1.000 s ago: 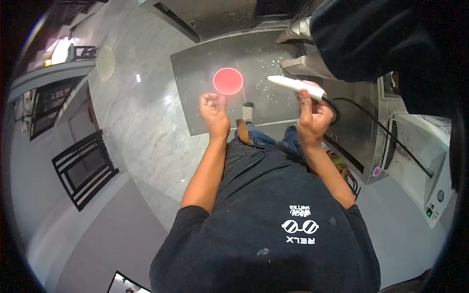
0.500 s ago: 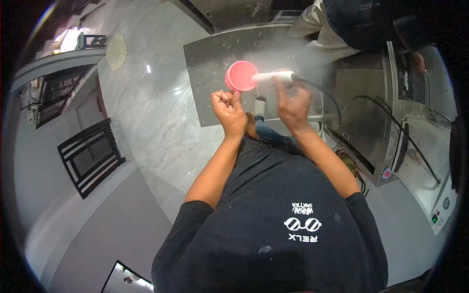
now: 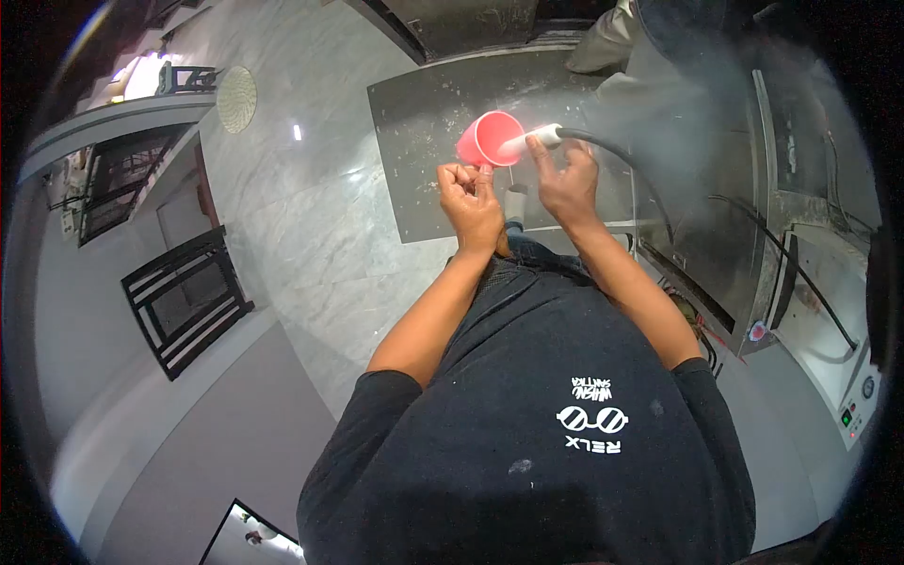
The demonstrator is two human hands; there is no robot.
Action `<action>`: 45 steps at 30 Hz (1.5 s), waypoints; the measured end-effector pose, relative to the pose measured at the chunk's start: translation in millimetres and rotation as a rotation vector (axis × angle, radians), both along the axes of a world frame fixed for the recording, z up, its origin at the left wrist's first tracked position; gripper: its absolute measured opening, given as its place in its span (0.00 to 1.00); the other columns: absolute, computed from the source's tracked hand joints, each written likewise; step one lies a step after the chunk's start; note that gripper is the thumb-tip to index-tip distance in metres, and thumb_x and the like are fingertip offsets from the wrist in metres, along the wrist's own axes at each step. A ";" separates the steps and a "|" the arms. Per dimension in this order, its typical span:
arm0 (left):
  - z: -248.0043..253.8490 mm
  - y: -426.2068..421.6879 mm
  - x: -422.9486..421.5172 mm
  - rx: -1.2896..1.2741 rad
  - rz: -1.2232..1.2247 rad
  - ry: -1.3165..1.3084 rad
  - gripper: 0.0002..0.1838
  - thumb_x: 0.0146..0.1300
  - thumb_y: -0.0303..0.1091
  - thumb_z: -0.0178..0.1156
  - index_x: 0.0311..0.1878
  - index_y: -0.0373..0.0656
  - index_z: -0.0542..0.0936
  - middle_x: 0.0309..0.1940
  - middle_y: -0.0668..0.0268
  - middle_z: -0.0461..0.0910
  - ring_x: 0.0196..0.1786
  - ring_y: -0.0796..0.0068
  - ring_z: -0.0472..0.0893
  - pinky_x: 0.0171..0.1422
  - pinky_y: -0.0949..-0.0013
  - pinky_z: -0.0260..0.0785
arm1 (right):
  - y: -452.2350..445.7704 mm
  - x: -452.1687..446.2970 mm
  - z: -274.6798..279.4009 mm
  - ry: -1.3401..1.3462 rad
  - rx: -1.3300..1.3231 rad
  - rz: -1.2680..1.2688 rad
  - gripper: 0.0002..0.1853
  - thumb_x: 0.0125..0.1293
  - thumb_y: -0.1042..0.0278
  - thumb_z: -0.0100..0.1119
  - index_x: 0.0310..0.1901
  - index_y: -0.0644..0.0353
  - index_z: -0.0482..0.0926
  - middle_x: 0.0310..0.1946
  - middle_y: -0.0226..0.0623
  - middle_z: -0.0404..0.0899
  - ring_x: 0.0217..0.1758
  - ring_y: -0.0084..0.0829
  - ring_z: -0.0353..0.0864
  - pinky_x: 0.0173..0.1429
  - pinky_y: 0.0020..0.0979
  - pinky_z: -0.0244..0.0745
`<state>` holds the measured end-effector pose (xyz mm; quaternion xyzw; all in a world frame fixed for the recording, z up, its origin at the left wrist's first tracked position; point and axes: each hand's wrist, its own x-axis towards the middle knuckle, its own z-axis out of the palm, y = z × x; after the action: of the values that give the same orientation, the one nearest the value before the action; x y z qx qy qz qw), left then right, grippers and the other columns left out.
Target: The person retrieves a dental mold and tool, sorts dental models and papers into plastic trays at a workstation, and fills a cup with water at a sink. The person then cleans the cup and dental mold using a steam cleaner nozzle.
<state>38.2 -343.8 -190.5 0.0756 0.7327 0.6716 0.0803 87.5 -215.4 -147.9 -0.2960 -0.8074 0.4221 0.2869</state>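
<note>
My left hand (image 3: 471,209) is closed on the lower edge of a pink cup (image 3: 472,143), its thumb and fingers pinching it. The cup is tipped, with its mouth turned towards my right side. In my right hand (image 3: 569,184) is a white steam nozzle (image 3: 540,138), gripped between thumb and fingers. The nozzle's tip points into the cup's mouth; whether it touches the inside cannot be made out. A black hose (image 3: 617,149) runs from the nozzle's rear end to the right. Pale mist hangs around the cup and right of the hose.
Below my hands lies a dark, speckled mat (image 3: 424,151) on the marble-look floor (image 3: 320,235). Another person's light trousers (image 3: 603,42) show at upper right. A white machine (image 3: 819,301) with lit buttons stands at far right. A black railing-like frame (image 3: 188,306) is at left.
The nozzle has tilted, its tip now angled lower and further left into the cup. The cup has tipped more towards the nozzle. Mist has thickened at right. The whole view has shifted slightly.
</note>
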 end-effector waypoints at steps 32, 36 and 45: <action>14.7 5.8 -25.5 0.293 0.030 -0.064 0.16 0.65 0.19 0.59 0.37 0.45 0.60 0.29 0.70 0.64 0.34 0.78 0.73 0.43 0.71 0.72 | 118.6 100.7 -25.5 0.180 -1.105 -0.524 0.15 0.67 0.52 0.62 0.44 0.55 0.79 0.34 0.26 0.79 0.38 0.22 0.73 0.40 0.26 0.60; 50.9 -2.3 -2.3 0.299 0.050 -0.058 0.16 0.66 0.21 0.59 0.37 0.44 0.59 0.30 0.67 0.68 0.35 0.77 0.73 0.44 0.71 0.72 | 127.2 142.9 -38.9 0.096 -1.200 -0.631 0.14 0.66 0.51 0.63 0.45 0.50 0.79 0.34 0.25 0.81 0.36 0.21 0.74 0.41 0.27 0.62; 86.5 -5.8 34.0 0.318 0.069 -0.015 0.18 0.64 0.19 0.60 0.35 0.45 0.58 0.28 0.65 0.69 0.31 0.76 0.72 0.39 0.72 0.71 | 138.6 173.9 -36.6 0.047 -1.218 -0.578 0.14 0.66 0.53 0.62 0.44 0.53 0.79 0.34 0.28 0.81 0.36 0.22 0.75 0.39 0.27 0.64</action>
<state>72.3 -349.6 -103.9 0.0572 0.6186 0.7820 0.0499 261.4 -76.8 -184.5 -0.5995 -0.3073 0.7147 0.1878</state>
